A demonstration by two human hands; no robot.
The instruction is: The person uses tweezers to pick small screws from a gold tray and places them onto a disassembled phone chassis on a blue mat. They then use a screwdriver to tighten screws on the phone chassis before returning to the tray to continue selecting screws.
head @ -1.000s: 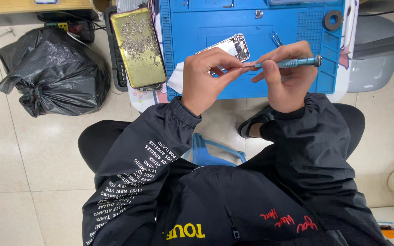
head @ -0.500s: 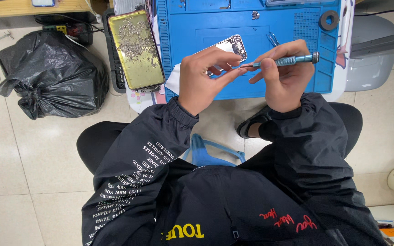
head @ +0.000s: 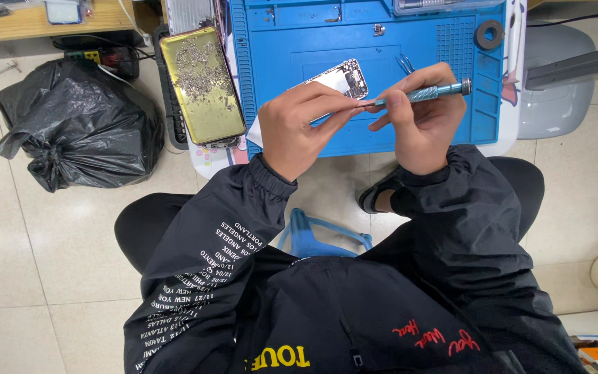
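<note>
My left hand (head: 299, 128) holds an opened phone body (head: 340, 77) tilted above the blue work mat (head: 278, 62), fingers pinched near its lower edge. My right hand (head: 420, 118) grips a slim teal-handled screwdriver (head: 430, 92) lying almost level, its tip meeting my left fingertips at the phone's edge. Both hands hover over the near edge of the mat. The spot where the tip touches is hidden by my fingers.
A gold rectangular tin lid (head: 202, 83) strewn with small screws lies left of the mat. A black rubbish bag (head: 77, 125) sits on the tiled floor at left. A black ring (head: 489, 33) rests at the mat's far right corner, tweezers (head: 405, 64) beside the phone. Blue stool (head: 320, 239) below.
Both hands with the phone and screwdriver have shifted slightly; the grip and pose stay the same.
</note>
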